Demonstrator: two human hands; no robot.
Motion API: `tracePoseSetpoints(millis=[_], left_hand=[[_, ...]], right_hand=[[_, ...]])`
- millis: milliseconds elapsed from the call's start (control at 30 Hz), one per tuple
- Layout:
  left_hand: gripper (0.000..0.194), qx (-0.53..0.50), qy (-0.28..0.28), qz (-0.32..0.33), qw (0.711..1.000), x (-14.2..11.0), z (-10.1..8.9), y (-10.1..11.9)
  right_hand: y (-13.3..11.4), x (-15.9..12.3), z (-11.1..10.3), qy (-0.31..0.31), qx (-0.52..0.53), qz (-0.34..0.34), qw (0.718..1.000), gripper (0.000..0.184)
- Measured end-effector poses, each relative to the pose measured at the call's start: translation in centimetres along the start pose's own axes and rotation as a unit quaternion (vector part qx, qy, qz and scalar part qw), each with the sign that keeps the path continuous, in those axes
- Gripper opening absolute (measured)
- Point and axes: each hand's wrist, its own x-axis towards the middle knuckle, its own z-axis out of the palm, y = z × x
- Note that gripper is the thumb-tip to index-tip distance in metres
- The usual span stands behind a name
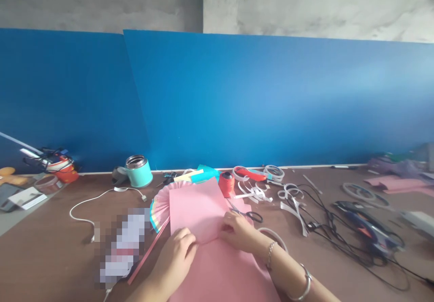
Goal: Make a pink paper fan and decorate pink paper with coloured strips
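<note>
A large pink paper sheet (200, 211) lies on the brown table (61, 238), its far part folded over toward me. My left hand (176, 259) presses on the fold's left end, fingers curled and pinching the paper edge. My right hand (237, 232) pinches the fold's right end; bracelets ring that wrist. A pleated pink fan with coloured edges (160, 207) sits just left of the sheet. Scissors (246, 212) lie right beside my right hand.
A red thread spool (226, 183), a teal mug (139, 171), tape rings (274, 172), white paper strips (291, 202), a white cable (91, 202), a glue gun with black cords (366, 229) and more pink paper (396, 183) lie about. Blue boards (257, 98) stand behind.
</note>
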Motion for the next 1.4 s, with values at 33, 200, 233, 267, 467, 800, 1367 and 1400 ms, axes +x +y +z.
tracePoseSetpoints(millis=[33,200,233,267,467,800,1367,1400], left_hand=[[0.023,-0.006,0.0,-0.004,1.0,0.0,0.0,0.0],[0.018,-0.005,-0.023,-0.02,1.0,-0.1,-0.3,0.4],[0.016,-0.013,-0.03,-0.015,0.999,-0.3,-0.5,0.5],[0.015,-0.024,-0.035,-0.01,0.999,-0.4,-0.7,0.5],[0.019,-0.095,-0.034,-0.004,0.995,-1.5,-1.0,0.0],[0.026,-0.014,0.046,0.03,0.998,-0.7,0.2,-1.2],[0.018,-0.102,0.004,-0.035,0.994,-1.4,-1.5,-1.7],[0.018,-0.101,-0.001,-0.033,0.994,-1.4,-1.8,-1.6]], right_hand=[[0.1,0.0,0.2,-0.001,0.002,0.007,1.0,0.011],[-0.3,-0.8,-0.5,-0.031,-0.014,-0.015,0.999,0.009],[-0.5,-1.2,-0.9,-0.047,-0.008,-0.029,0.998,0.009],[-0.7,-1.5,-1.3,-0.062,0.003,-0.037,0.997,0.009],[-1.5,-2.2,-2.4,-0.081,0.039,0.036,0.995,0.009],[-1.7,-2.2,-0.6,-0.003,-0.091,-0.064,0.994,0.019],[-1.1,-2.4,-1.3,-0.05,0.027,-0.005,0.998,0.014],[-1.1,-2.4,-1.3,-0.045,0.025,-0.006,0.999,0.014]])
